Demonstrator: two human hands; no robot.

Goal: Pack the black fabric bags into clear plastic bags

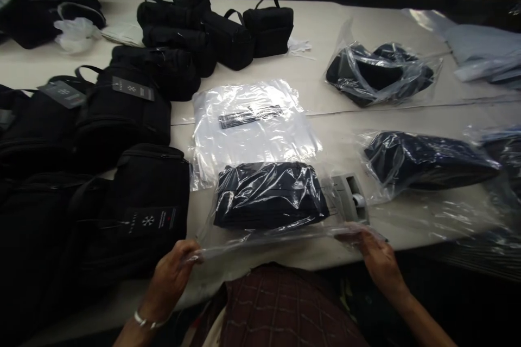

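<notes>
A black bag [271, 195] lies inside a clear plastic bag [260, 239] at the table's near edge. My left hand [177, 271] pinches the left end of the plastic bag's near edge. Closed on the right end of that same edge is my right hand [376, 257]. Between both hands the plastic is stretched in a line. Just beyond lies a stack of clear plastic bags [252, 143] with a dark printed strip. A grey tape dispenser [347, 200] stands beside the black bag, partly under the plastic.
Several black bags with tags [134, 114] crowd the left side of the table [325, 135]. More black bags [268, 32] stand at the back. Plastic-wrapped dark items [431, 160] lie on the right, with another wrapped bundle [380, 73] behind them.
</notes>
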